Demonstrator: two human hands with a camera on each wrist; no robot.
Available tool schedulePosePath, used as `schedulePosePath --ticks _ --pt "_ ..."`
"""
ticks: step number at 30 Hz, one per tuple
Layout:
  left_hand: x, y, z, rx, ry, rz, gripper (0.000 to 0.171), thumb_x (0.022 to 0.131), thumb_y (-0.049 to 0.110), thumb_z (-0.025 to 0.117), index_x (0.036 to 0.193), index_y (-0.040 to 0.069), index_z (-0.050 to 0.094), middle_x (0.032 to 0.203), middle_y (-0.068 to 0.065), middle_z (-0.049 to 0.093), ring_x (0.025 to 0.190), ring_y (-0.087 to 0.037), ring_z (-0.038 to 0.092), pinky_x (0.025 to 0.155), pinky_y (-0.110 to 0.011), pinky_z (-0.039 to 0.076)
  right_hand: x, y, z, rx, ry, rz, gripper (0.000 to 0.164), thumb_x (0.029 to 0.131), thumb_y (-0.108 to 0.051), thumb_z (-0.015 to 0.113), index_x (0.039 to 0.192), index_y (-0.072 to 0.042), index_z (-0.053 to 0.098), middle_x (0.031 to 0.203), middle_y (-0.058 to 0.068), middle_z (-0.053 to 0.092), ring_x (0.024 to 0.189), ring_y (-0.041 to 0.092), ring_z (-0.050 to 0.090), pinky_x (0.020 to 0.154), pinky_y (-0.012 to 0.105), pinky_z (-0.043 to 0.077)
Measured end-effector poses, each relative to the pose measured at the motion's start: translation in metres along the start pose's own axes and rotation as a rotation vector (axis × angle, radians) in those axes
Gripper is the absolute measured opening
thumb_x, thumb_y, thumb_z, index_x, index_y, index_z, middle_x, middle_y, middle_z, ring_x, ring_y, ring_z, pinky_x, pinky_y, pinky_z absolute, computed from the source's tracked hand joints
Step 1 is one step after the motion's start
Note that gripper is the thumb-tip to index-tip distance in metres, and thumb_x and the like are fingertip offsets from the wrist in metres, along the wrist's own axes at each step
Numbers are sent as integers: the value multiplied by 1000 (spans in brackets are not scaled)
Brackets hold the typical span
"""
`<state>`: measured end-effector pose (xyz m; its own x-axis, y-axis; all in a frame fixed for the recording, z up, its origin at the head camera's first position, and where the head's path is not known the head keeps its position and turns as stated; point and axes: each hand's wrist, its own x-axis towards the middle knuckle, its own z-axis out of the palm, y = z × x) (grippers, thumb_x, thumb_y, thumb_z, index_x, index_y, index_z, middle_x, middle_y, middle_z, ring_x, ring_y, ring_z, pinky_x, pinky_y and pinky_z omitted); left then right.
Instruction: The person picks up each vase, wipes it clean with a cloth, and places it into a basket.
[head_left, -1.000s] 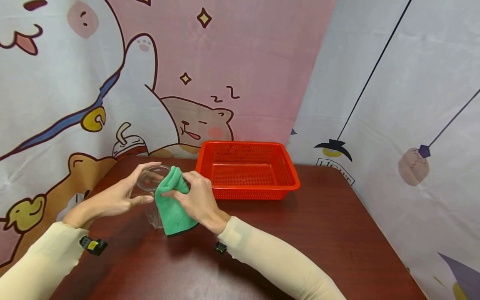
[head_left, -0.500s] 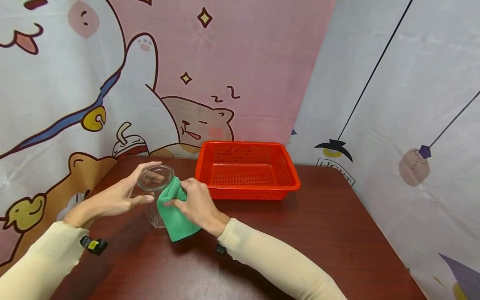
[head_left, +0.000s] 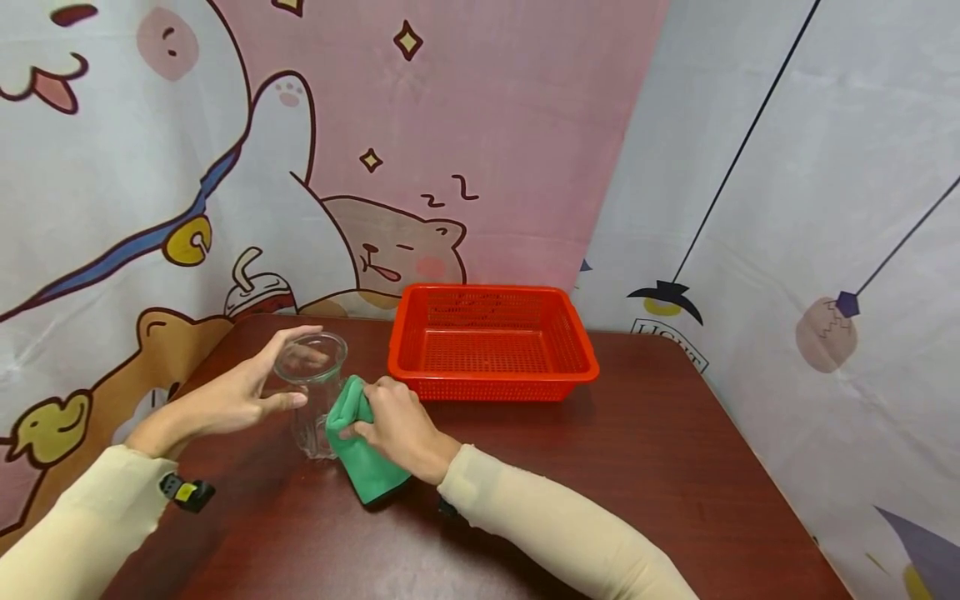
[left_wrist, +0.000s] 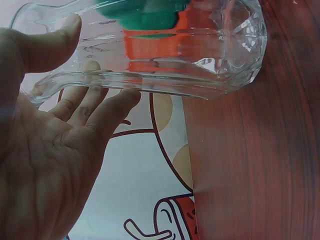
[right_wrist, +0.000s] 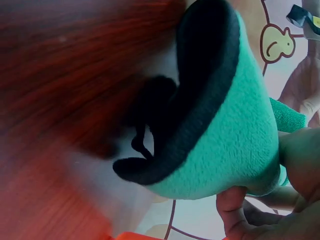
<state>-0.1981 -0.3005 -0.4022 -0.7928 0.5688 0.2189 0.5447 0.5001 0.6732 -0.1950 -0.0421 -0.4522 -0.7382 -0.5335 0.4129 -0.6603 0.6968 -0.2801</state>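
A clear glass vase with a flared rim stands upright at the table's left side. My left hand holds it near the top, thumb on the near side and fingers on the far side; the left wrist view shows fingertips along the vase's wall. My right hand pinches a folded green cloth against the vase's right side, around mid-height. Dark edging lines the hanging end of the cloth in the right wrist view. Folds hide part of the right fingers.
A red plastic basket with perforated sides sits at the back of the dark wooden table, right of the vase. Printed curtains close in the table's back and sides.
My right hand has slid the cloth down along the vase's right side, from near the rim toward the middle. The left hand and vase have stayed in place.
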Motion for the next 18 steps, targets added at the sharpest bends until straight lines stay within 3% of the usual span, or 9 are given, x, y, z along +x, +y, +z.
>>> schedulePosePath --ticks 13,18 --pt "0 0 -1 -6 0 -3 87 90 14 70 154 31 13 138 -1 49 124 -20 49 88 -32 49 -8 2 11 -80 -118 43 35 71 -49 82 78 -18 69 69 -3 49 62 12 51 51 23 44" --pt "0 -1 -1 -14 -4 -8 88 90 14 70 154 31 12 138 -2 49 123 -21 49 84 -37 51 -9 2 15 -129 -156 59 41 68 -54 82 83 -16 72 68 -2 50 61 13 49 50 27 46"
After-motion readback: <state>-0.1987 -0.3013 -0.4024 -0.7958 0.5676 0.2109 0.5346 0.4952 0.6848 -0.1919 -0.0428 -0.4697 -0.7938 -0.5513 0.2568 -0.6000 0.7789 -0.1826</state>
